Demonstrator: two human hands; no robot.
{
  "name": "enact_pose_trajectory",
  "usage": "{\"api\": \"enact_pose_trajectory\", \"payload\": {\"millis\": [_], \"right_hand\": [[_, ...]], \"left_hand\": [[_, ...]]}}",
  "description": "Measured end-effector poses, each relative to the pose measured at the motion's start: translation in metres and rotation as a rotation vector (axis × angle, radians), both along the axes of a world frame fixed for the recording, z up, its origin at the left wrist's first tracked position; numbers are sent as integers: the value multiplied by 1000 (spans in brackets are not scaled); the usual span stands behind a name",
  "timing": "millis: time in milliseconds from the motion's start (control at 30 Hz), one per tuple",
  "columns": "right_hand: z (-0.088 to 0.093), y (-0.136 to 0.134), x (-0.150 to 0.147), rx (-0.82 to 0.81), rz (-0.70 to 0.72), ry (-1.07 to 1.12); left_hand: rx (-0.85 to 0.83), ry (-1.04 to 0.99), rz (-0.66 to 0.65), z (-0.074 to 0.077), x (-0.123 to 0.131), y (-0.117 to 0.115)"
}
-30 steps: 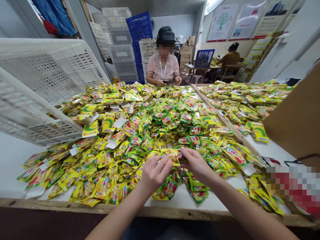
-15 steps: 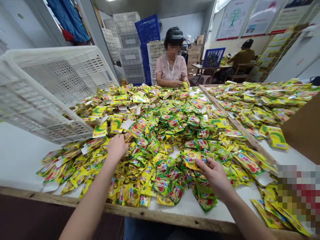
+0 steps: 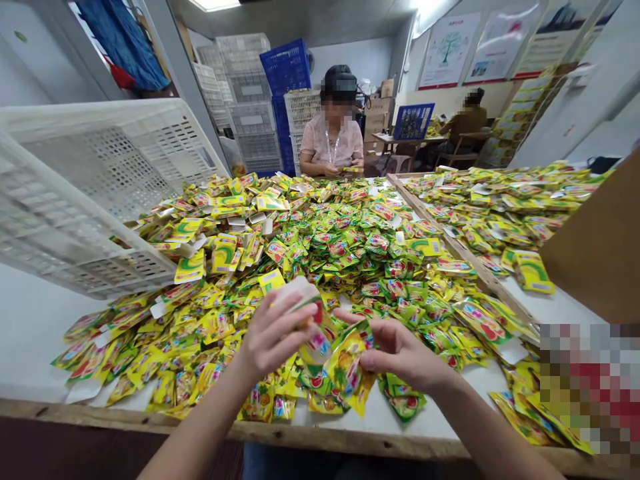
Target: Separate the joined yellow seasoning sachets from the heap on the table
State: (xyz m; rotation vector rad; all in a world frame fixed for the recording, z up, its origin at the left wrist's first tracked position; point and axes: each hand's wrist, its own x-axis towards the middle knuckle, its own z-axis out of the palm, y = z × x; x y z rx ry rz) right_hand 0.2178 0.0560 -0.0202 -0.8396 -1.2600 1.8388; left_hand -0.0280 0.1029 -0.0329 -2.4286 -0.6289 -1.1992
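Note:
A big heap of small yellow and green sachets (image 3: 320, 253) covers the white table (image 3: 30, 320). My left hand (image 3: 273, 333) is raised over the near part of the heap, its fingers closed on a sachet with a white back (image 3: 305, 297). My right hand (image 3: 400, 353) is beside it, pinching a yellow sachet (image 3: 345, 363) that hangs down between the two hands. The hands are close together, a little above the table's front edge.
A white plastic crate (image 3: 90, 193) lies tipped on the table at left. A person sits across the table handling sachets. A second sachet heap (image 3: 505, 207) lies beyond a wooden divider at right. A brown cardboard sheet (image 3: 600, 247) stands at far right. Stacked crates fill the back.
My left hand came back from the heap at left holding a white-backed sachet. It now meets my right hand at the centre. My right hand has shifted slightly toward me with its sachet.

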Motion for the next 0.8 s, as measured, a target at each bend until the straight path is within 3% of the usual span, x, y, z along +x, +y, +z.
{"api": "enact_pose_trajectory", "payload": {"millis": [100, 167, 233, 333, 367, 433, 533, 600, 633, 700, 800], "right_hand": [[2, -6, -5, 21, 150, 10], [-2, -10, -5, 93, 56, -34], [-8, -14, -4, 251, -139, -162], [-21, -20, -8, 581, -352, -476], [-26, -22, -11, 677, -385, -577], [-31, -27, -14, 810, -369, -743], [-20, -34, -6, 841, -121, -876], [-1, -35, 9, 817, 41, -868], [10, -34, 18, 807, 41, -839], [26, -30, 32, 784, -136, -751], [34, -22, 35, 863, -610, -652]], "left_hand": [[-90, -166, -37, -11, 27, -7], [-239, -402, 80, -11, 40, -10], [-607, -564, 122, -7, 49, -15], [-1227, -510, -147, -4, 63, -21], [-1337, -475, -238, -5, 69, -23], [-1434, -465, -302, -9, 79, -25], [-1433, -508, -174, -18, 89, -23], [-1306, -484, 34, -22, 91, -23], [-1200, -454, 147, -24, 91, -23], [-969, -372, 303, -27, 90, -26], [-719, -315, 318, -31, 91, -32]]}}
